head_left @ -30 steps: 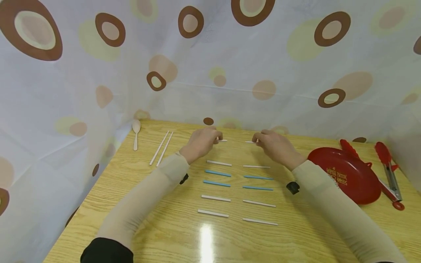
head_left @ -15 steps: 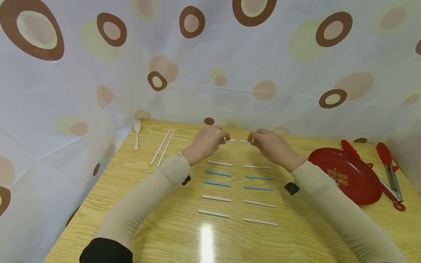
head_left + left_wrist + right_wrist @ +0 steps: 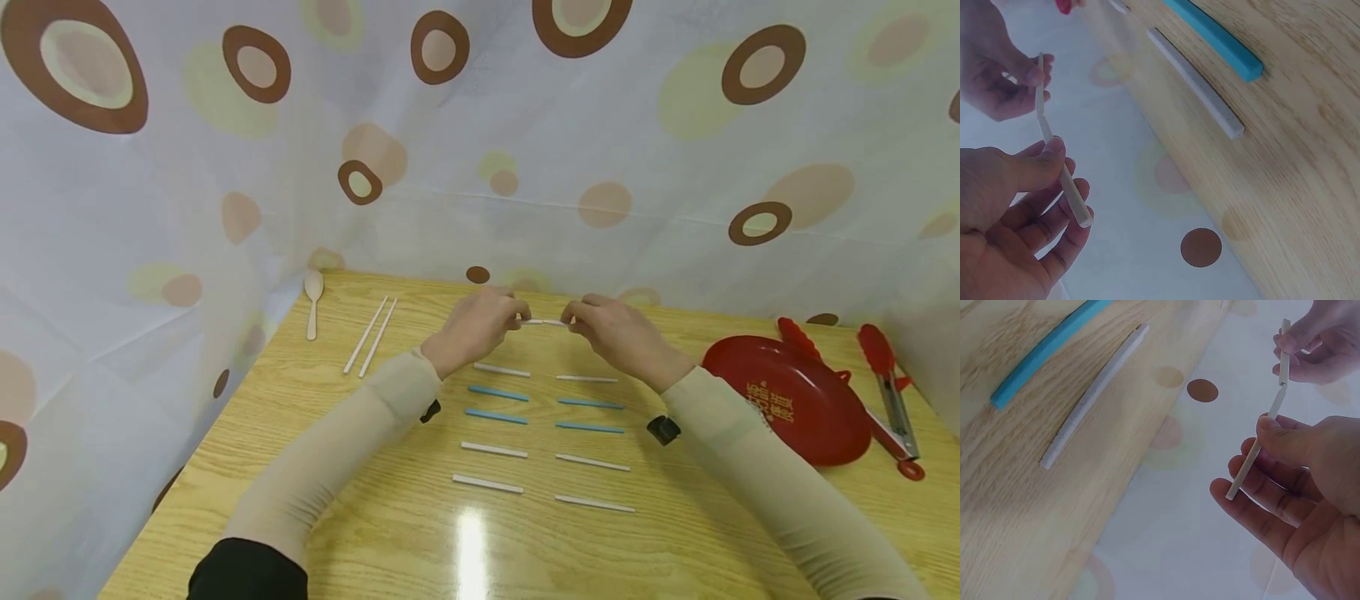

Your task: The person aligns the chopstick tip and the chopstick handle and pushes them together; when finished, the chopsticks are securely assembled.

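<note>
Left hand pinches left white stick, right hand right white stick, near bench's far edge; inner ends apparently touching. Fingertip grip likely keeps those ends bare, steerable. Other sticks spaced apart, presumably for finger room.

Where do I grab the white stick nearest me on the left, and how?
I'd pinch that white stick at its middle, from above, thumb on the near side, fingers beyond. It's slender, lies flat and runs roughly side to side, with table showing along both long edges. Your left hand holds another stick, so free it first.
</note>
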`<state>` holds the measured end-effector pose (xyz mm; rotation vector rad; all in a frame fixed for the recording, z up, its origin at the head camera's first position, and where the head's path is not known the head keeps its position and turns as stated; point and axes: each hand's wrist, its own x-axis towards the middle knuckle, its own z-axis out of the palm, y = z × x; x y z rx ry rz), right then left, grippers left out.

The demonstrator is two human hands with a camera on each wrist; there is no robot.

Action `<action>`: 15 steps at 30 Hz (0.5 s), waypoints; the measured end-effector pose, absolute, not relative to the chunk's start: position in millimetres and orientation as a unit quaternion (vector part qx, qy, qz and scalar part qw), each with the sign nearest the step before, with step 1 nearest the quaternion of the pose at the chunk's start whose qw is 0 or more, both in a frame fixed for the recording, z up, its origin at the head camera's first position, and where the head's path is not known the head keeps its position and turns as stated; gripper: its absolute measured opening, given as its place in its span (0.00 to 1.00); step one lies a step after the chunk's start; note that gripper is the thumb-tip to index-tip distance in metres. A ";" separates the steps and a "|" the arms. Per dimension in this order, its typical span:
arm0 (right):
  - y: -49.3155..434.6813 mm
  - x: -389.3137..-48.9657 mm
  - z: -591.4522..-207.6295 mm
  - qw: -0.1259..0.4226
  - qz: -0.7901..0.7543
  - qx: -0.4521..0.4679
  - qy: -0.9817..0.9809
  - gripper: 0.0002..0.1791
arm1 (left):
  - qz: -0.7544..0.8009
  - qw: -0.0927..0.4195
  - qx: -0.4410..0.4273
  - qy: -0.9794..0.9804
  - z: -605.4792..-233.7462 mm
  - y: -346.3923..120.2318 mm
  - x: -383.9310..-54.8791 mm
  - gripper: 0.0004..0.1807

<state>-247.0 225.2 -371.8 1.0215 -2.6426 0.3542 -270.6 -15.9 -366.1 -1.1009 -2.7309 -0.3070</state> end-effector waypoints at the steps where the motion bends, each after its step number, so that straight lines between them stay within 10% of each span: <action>1: 224.9 -246.6 -372.0 0.143 0.122 0.354 -0.916 0.07 | -0.105 0.090 -0.369 -0.919 -366.6 -15.9 -270.6 0.10; 15: 221.9 -246.8 -372.3 0.173 0.141 0.349 -0.910 0.04 | -0.114 0.130 -0.404 -0.898 -371.8 -16.6 -272.3 0.09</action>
